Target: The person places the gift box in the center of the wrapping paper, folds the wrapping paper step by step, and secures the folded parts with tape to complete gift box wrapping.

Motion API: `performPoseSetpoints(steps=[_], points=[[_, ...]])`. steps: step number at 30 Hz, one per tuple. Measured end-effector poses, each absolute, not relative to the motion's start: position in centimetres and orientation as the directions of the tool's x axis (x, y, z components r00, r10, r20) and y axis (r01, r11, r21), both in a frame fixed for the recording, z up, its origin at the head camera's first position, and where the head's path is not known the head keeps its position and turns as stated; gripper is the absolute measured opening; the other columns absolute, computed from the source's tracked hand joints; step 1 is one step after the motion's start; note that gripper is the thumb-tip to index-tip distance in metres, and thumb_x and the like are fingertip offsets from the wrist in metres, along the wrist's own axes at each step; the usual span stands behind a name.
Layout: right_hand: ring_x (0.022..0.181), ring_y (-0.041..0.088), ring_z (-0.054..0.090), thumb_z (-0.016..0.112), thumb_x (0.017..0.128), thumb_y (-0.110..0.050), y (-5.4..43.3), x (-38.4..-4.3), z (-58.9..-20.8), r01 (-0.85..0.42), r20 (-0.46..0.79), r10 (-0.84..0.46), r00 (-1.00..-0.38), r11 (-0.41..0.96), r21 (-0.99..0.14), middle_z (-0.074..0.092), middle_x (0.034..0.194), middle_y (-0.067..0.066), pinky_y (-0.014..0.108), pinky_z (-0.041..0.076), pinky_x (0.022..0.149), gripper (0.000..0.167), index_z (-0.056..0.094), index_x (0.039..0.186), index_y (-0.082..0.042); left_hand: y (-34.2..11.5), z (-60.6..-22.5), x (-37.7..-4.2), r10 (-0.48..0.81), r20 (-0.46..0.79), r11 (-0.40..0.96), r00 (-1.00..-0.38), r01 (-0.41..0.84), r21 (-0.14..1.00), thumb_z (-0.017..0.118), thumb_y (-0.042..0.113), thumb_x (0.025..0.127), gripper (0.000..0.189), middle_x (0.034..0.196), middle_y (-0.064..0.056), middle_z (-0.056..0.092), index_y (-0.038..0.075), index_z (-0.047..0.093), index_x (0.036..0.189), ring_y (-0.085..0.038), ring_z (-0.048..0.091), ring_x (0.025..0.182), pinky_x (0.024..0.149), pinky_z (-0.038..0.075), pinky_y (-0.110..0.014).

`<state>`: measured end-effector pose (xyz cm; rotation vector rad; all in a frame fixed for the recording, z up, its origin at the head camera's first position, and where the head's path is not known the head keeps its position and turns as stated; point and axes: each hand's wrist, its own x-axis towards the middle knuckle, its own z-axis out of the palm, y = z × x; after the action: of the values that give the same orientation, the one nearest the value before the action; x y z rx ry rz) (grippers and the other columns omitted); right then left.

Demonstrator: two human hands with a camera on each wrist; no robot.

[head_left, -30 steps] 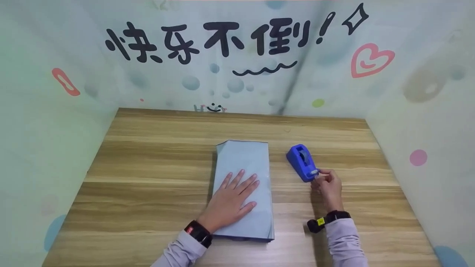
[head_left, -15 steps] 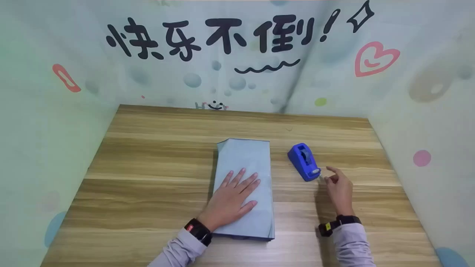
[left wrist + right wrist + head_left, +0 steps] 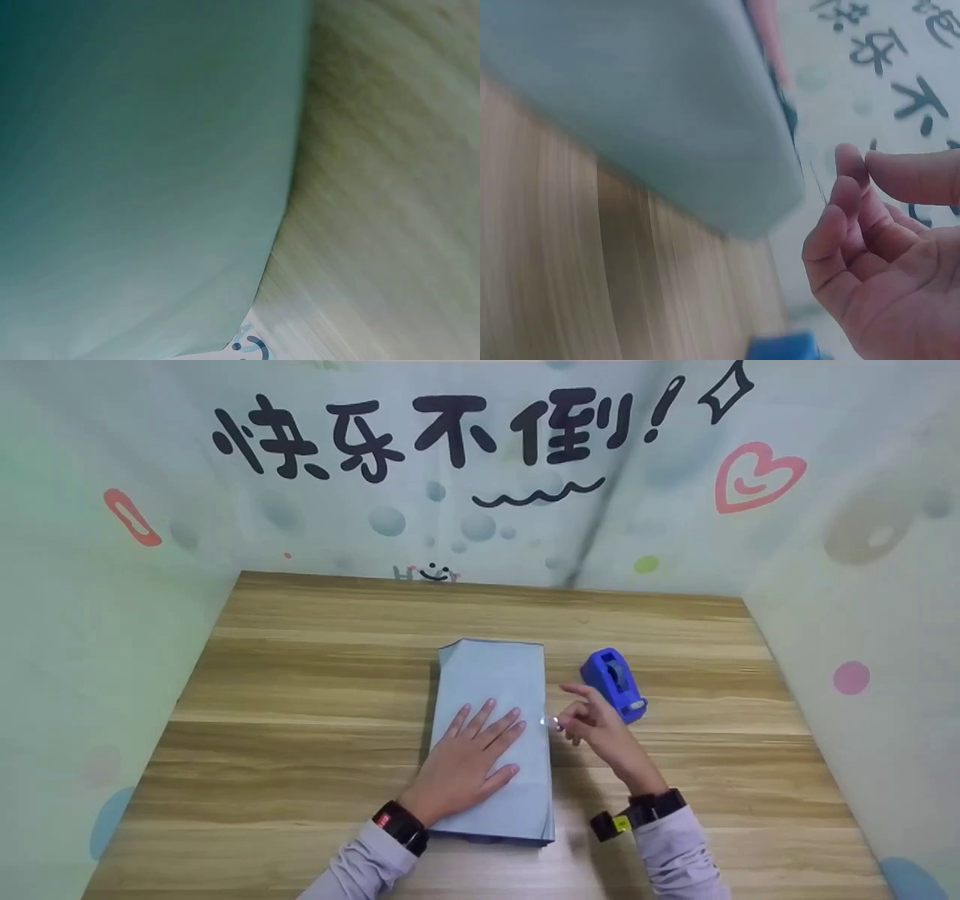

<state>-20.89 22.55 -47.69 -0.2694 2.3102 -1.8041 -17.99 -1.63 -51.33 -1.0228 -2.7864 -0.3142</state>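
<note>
A flat rectangular package [image 3: 491, 675] wrapped in light blue paper lies lengthwise on the table. My left hand [image 3: 465, 772] rests flat on its top with the fingers spread. Just off the package's right edge, my right hand [image 3: 604, 739] pinches a short strip of clear tape [image 3: 549, 722] between thumb and a finger, and the strip's far end reaches that edge. In the right wrist view, the thumb meets a fingertip of the hand [image 3: 885, 247], beside the package's side [image 3: 667, 97]. A blue tape dispenser [image 3: 594, 669] stands behind the right hand, partly covered by it.
The wood-grain table [image 3: 300, 697] extends around the package. Printed cloth walls [image 3: 315, 532] enclose it at the back and on both sides. The dispenser stands a short way right of the package.
My right hand has pulled a strip of tape away from the dispenser, then carried it left to the package's right edge. The left hand has stayed on the package.
</note>
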Motion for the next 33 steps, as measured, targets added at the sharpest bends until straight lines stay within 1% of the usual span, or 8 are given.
performPoseSetpoints(steps=[4, 9, 16, 22, 27, 30, 33], points=[[0.065, 0.017, 0.054, 0.053, 0.090, 0.001, 21.4, -21.2, -47.8, -0.021, -0.068, -0.290, -0.955, 0.292, -0.956, 0.057, 0.081, 0.017, 0.023, 0.045, 0.057, 0.045, 0.037, 0.132, 0.004, -1.6, -51.3, -18.0, 0.620, 0.193, 0.749, -0.760, 0.647, 0.141, 0.023, 0.053, 0.097, 0.058, 0.155, 0.008, 0.018, 0.025, 0.021, 0.149, -0.022, 0.010, 0.144, 0.117, 0.008, -0.048], [0.063, 0.020, 0.054, 0.055, 0.088, 0.001, 20.8, -21.3, -47.9, -0.020, -0.082, -0.250, -0.965, 0.380, -0.925, 0.058, 0.078, 0.015, 0.023, 0.045, 0.055, 0.046, 0.039, 0.131, 0.005, -1.5, -51.1, -18.0, 0.624, 0.180, 0.750, -0.760, 0.648, 0.135, 0.022, 0.054, 0.097, 0.059, 0.155, 0.008, 0.017, 0.026, 0.019, 0.149, -0.022, 0.010, 0.144, 0.117, 0.008, -0.048], [0.057, 0.009, 0.049, 0.063, 0.085, -0.005, 20.1, -21.3, -48.2, -0.035, -0.059, -0.180, -0.982, 0.482, -0.875, 0.057, 0.068, 0.003, 0.019, 0.041, 0.051, 0.046, 0.046, 0.127, 0.003, -1.6, -51.0, -18.0, 0.622, 0.215, 0.745, -0.753, 0.653, 0.136, 0.026, 0.052, 0.097, 0.057, 0.154, 0.008, 0.022, 0.024, 0.026, 0.148, -0.023, 0.014, 0.144, 0.117, 0.011, -0.048], [0.060, 0.011, 0.050, 0.067, 0.084, -0.007, 19.4, -21.1, -48.3, -0.031, -0.041, -0.117, -0.992, 0.560, -0.828, 0.057, 0.068, 0.005, 0.021, 0.041, 0.055, 0.045, 0.049, 0.124, 0.002, -1.7, -51.1, -18.0, 0.619, 0.211, 0.749, -0.757, 0.649, 0.132, 0.026, 0.053, 0.097, 0.058, 0.154, 0.007, 0.022, 0.025, 0.025, 0.148, -0.023, 0.013, 0.144, 0.117, 0.010, -0.048], [0.059, 0.012, 0.048, 0.070, 0.082, -0.014, 18.9, -21.0, -48.5, -0.008, -0.044, -0.067, -0.997, 0.636, -0.772, 0.055, 0.067, 0.005, 0.021, 0.041, 0.054, 0.048, 0.050, 0.123, 0.001, -1.6, -51.1, -18.0, 0.622, 0.210, 0.746, -0.755, 0.652, 0.133, 0.024, 0.053, 0.097, 0.058, 0.154, 0.006, 0.021, 0.024, 0.023, 0.148, -0.023, 0.013, 0.144, 0.116, 0.010, -0.049], [0.058, 0.011, 0.048, 0.071, 0.082, -0.017, 18.7, -21.1, -48.7, -0.001, -0.047, -0.056, -0.997, 0.653, -0.757, 0.055, 0.066, 0.004, 0.021, 0.041, 0.053, 0.050, 0.049, 0.122, 0.001, -1.6, -51.1, -17.9, 0.625, 0.210, 0.744, -0.752, 0.655, 0.133, 0.025, 0.053, 0.097, 0.058, 0.154, 0.006, 0.021, 0.024, 0.023, 0.148, -0.023, 0.013, 0.144, 0.116, 0.011, -0.050], [0.059, 0.012, 0.048, 0.070, 0.083, -0.016, 18.7, -21.0, -49.0, 0.009, -0.052, -0.047, -0.998, 0.645, -0.764, 0.054, 0.067, 0.005, 0.021, 0.040, 0.053, 0.044, 0.048, 0.117, 0.001, -1.6, -51.1, -17.9, 0.625, 0.215, 0.744, -0.751, 0.656, 0.128, 0.025, 0.052, 0.097, 0.058, 0.154, 0.005, 0.021, 0.024, 0.023, 0.148, -0.023, 0.014, 0.144, 0.116, 0.012, -0.050]])
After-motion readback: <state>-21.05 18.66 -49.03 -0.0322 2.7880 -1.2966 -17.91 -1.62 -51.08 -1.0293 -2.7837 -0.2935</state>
